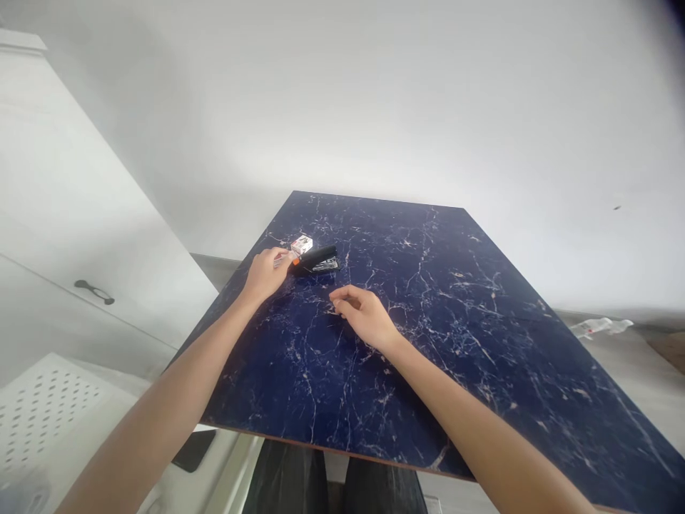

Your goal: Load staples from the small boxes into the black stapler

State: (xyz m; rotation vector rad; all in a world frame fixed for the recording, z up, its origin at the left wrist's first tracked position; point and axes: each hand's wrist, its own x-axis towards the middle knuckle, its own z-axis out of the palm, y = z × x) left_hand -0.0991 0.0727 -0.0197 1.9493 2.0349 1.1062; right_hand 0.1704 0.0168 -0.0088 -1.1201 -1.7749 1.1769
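Left hand [267,274] is at the orange end of the stapler [322,254], grip unclear, right hand [364,315] loosely curled, part-open; pushing the stapler could displace the adjacent box [302,245].

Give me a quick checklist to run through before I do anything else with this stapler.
1. Left hand at the orange end of the stapler: ok.
2. Left hand's grip firm: cannot tell; the fingertips are partly hidden.
3. Right hand apart from the stapler: ok, it is nearer you.
4. Right fingertips free of small items: cannot tell, too small to see.
5. White box well away from the stapler: not ok, it sits close by.
6. Staples loaded: cannot tell.
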